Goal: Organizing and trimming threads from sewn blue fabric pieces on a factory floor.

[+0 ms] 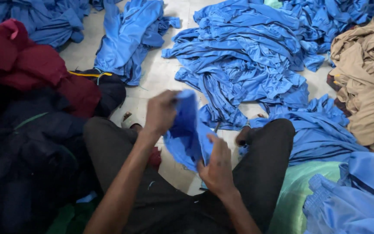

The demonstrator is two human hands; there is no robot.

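I sit on the floor in dark trousers, legs apart. Both hands hold one blue cloth piece (188, 130) above the gap between my knees. My left hand (161, 112) grips its upper edge, fingers closed over the fabric. My right hand (218, 167) pinches its lower right edge. The cloth hangs folded between the two hands. A large heap of the same blue garments (247, 56) lies on the floor just beyond my feet.
Dark red cloth (35, 65) and dark navy garments (31, 151) pile up at my left. Tan garments (366, 78) lie at the far right. More blue cloth (356, 195) and a green sack (299, 195) sit beside my right leg. Pale tiled floor (161, 73) shows between heaps.
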